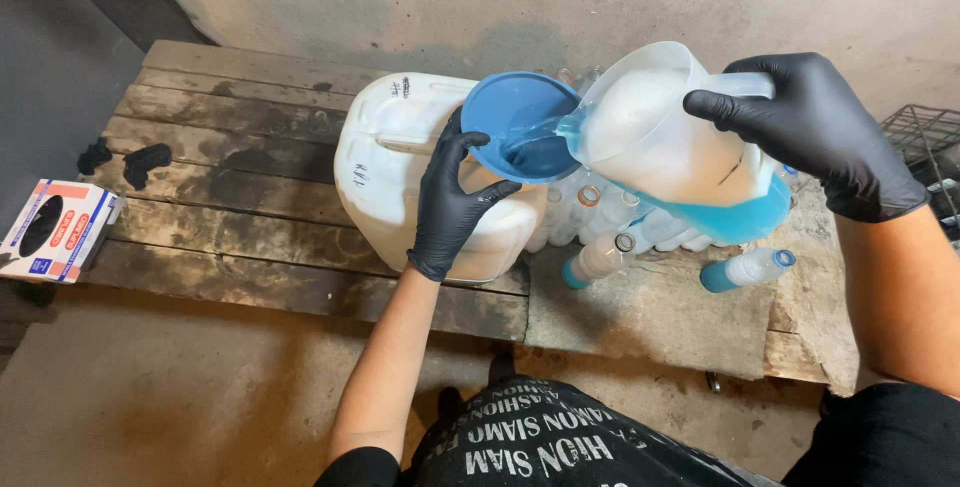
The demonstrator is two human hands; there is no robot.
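We see a rough wooden worktop (230,137) spanning the middle of the frame, planks stained dark, with a grey slab at its right end.

A big white jerrycan (400,162) stands just left of frame centre, beside the work and clear of the pour.

Our right hand (815,127), black-gloved, upper right, is clenched on the handle of a translucent jug (670,137). The jug is tilted spout-down to the left, so the blue liquid (735,219) pools in its low corner and runs out at the lip.

Our left hand (450,202), also gloved, sits at centre with fingers (452,145) grasping the rim of a blue funnel (520,127). The hold looks meant to steady the funnel under the spout; the stream lands inside its bowl. What the funnel feeds into is hidden behind it.

Below the jug, a cluster of small clear bottles (600,209) lies packed together, mostly necks toward us. One bottle with blue base (745,269) lies apart at right, on its side.

A glove box (55,230) sits at the left edge, off the worktop. Loose black gloves (130,160) lie upper left on the planks. A wire crate (925,137) shows at the right edge.
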